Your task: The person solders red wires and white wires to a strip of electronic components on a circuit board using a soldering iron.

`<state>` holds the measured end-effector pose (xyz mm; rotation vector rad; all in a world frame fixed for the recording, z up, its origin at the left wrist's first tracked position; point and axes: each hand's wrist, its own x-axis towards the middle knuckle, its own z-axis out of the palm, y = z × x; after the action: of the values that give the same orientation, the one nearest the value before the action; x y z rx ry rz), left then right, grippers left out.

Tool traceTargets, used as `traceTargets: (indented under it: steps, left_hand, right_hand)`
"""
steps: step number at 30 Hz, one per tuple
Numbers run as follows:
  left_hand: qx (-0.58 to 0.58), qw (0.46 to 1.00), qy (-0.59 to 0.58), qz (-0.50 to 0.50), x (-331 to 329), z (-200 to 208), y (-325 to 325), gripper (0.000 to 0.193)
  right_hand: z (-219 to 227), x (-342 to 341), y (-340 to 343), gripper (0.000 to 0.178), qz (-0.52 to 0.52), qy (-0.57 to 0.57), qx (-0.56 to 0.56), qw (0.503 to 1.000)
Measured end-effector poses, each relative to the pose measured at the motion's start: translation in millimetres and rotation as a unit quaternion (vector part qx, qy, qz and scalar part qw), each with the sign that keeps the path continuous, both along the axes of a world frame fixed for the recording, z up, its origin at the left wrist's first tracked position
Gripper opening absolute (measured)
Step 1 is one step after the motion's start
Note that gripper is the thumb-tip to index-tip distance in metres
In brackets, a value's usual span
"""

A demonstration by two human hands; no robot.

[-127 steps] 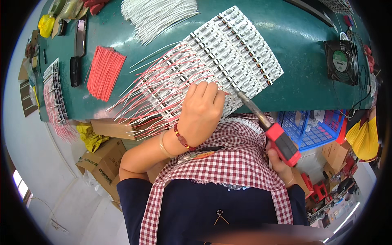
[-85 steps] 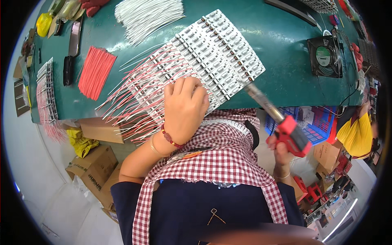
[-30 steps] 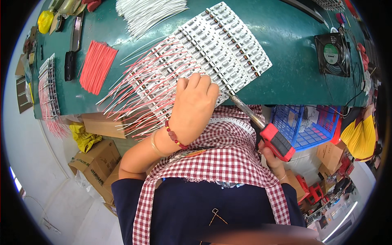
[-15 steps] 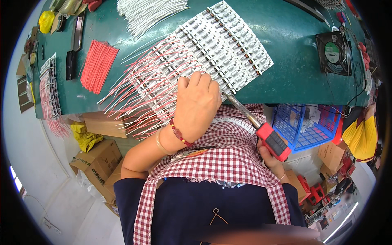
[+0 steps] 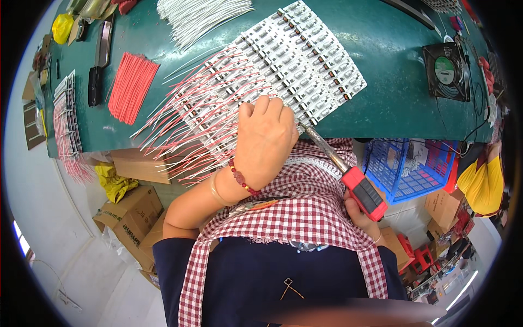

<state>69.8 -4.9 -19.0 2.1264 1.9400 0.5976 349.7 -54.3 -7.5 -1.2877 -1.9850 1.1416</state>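
Observation:
A large panel of small white circuit boards (image 5: 305,60) lies slanted at the near edge of the table, with rows of silver and dark parts. Red and white wires (image 5: 180,114) fan out from its left half. My left hand (image 5: 267,131) is over the panel's near edge, fingers curled down and closed; whatever they pinch is hidden beneath them. My right hand (image 5: 358,213) grips the red and black handle of a soldering iron (image 5: 364,191). Its metal tip points up-left, close by my left fingers at the panel's near edge; the exact contact is hidden.
On the green table (image 5: 392,109) lie a red wire bundle (image 5: 132,87), a white wire bundle (image 5: 199,19) and another wired panel (image 5: 66,114) at the left. A black fan (image 5: 445,71) stands right. Below are a blue basket (image 5: 406,169) and cardboard boxes (image 5: 131,215).
Very little differs. The whole view has shifted by a few pixels; both hands and the soldering iron keep nearly the same places at the panel's near edge.

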Motion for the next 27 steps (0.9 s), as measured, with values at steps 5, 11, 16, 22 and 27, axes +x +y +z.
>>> traceTargets:
  steps: [5, 11, 16, 22, 27]
  left_hand:
    - [0.007, 1.0, 0.008, 0.003, 2, -2, 0, 0.014]
    - [0.007, 1.0, 0.004, 0.003, 1, -1, 1, 0.014]
    - [0.002, 1.0, 0.006, 0.005, 0, 1, 1, 0.014]
    - [0.0, 0.998, 0.032, 0.055, -39, 20, 7, 0.014]
    - [-0.003, 0.928, 0.249, 0.275, -189, 15, 15, 0.009]
  right_hand:
    - [4, 11, -6, 0.022, 0.007, 0.036, -0.051, 0.998]
    - [6, 7, -6, 0.019, -0.008, 0.009, -0.051, 0.999]
    - [-3, 11, -8, 0.019, -0.022, 0.044, -0.067, 0.997]
    - [-9, 18, -14, 0.022, -0.098, 0.071, -0.099, 0.988]
    - [-13, 11, -8, 0.059, -0.138, 0.152, -0.138, 0.969]
